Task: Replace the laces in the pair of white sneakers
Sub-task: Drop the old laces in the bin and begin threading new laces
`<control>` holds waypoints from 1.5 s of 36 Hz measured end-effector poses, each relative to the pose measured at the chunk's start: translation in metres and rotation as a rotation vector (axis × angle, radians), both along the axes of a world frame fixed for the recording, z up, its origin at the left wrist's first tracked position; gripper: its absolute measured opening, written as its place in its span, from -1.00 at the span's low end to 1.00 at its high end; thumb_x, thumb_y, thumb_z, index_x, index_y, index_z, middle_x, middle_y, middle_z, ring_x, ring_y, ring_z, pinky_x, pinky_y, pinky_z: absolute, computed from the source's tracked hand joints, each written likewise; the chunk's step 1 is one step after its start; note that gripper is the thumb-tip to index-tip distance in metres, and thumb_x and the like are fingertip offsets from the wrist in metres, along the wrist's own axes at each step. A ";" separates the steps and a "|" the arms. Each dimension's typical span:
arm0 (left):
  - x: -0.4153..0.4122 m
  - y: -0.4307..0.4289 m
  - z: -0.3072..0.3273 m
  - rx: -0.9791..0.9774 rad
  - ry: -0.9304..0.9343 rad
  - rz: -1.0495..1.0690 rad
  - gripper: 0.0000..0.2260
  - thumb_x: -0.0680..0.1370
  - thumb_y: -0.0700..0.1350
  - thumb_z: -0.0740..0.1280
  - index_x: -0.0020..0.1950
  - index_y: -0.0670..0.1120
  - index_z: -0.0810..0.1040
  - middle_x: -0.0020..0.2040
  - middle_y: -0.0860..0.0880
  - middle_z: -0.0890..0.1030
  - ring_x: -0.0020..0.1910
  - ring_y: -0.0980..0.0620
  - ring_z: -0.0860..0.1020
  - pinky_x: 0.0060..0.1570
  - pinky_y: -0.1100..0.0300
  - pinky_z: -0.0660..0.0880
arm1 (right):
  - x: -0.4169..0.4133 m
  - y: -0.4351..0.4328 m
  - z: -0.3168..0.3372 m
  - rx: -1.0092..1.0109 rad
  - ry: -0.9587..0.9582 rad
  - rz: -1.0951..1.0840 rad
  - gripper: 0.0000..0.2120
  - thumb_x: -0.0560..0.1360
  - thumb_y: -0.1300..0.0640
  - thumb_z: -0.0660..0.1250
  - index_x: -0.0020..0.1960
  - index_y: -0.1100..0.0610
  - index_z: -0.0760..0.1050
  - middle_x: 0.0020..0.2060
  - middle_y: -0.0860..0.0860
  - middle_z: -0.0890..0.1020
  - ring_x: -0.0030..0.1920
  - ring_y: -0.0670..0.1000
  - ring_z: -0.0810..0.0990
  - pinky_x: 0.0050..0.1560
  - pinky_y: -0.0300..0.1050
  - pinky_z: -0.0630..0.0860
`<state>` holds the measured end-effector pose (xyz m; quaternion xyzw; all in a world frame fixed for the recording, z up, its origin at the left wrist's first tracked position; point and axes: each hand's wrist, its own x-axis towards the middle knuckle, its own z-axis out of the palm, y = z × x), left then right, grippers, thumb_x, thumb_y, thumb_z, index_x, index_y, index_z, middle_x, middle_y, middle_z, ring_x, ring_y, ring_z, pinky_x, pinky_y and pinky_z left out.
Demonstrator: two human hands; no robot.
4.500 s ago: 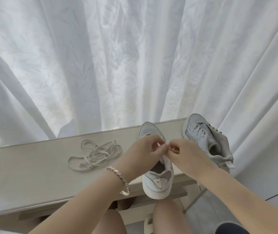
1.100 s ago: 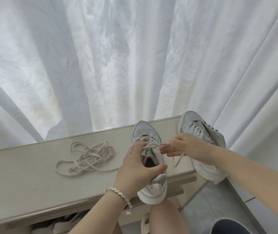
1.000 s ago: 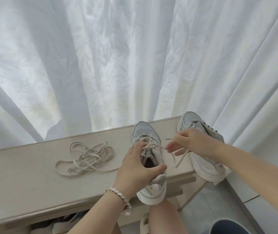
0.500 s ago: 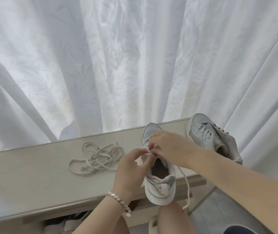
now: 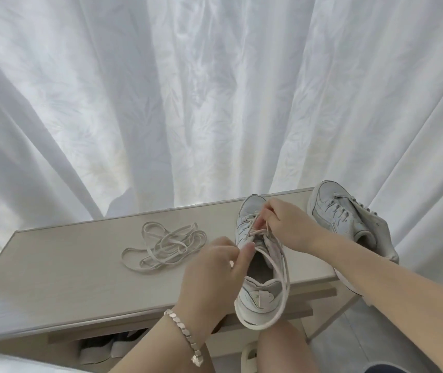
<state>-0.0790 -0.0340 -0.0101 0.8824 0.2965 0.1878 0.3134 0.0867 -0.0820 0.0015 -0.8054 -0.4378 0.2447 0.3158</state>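
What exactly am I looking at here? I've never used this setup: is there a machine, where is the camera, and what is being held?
There is no machine. A person is working with two bare hands, and the single picture comes from a camera worn on their head, looking forward and down.

A pale table stands against a white curtain. On it lies a tangle of loose laces, touched by neither hand. To the right of it stands the near sneaker, heel toward the person. A second sneaker, with laces in it, lies tilted at the table's right end.

The left hand grips the near sneaker at the left side of its opening. The right hand pinches the lace up by the eyelets; the slack hangs around the heel.
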 end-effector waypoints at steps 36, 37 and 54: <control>0.029 -0.001 -0.030 -0.086 0.002 0.213 -0.72 0.57 0.10 0.22 0.22 0.08 0.55 0.17 0.23 0.52 0.11 0.21 0.48 -0.05 0.32 0.36 | 0.014 -0.018 0.059 0.394 0.651 0.068 -0.70 0.43 0.19 0.32 -0.46 0.20 0.43 -0.46 0.13 0.41 -0.43 -0.10 0.43 -0.23 -0.34 0.45; 0.029 0.000 -0.031 -0.089 0.004 0.209 -0.72 0.57 0.11 0.22 0.22 0.08 0.55 0.17 0.24 0.52 0.11 0.23 0.48 -0.04 0.32 0.36 | 0.016 -0.017 0.059 0.492 0.796 -0.020 -0.69 0.44 0.20 0.27 -0.48 0.19 0.38 -0.50 0.11 0.36 -0.43 -0.07 0.44 -0.22 -0.29 0.49; 0.032 -0.001 -0.028 -0.090 0.042 0.185 -0.71 0.56 0.13 0.21 0.21 0.09 0.54 0.17 0.23 0.50 0.09 0.21 0.49 -0.04 0.28 0.41 | 0.075 -0.016 0.048 0.486 0.893 -0.475 -0.64 0.62 0.10 0.12 -0.36 0.08 0.30 -0.53 -0.06 0.25 -0.50 -0.07 0.26 -0.42 -0.24 0.36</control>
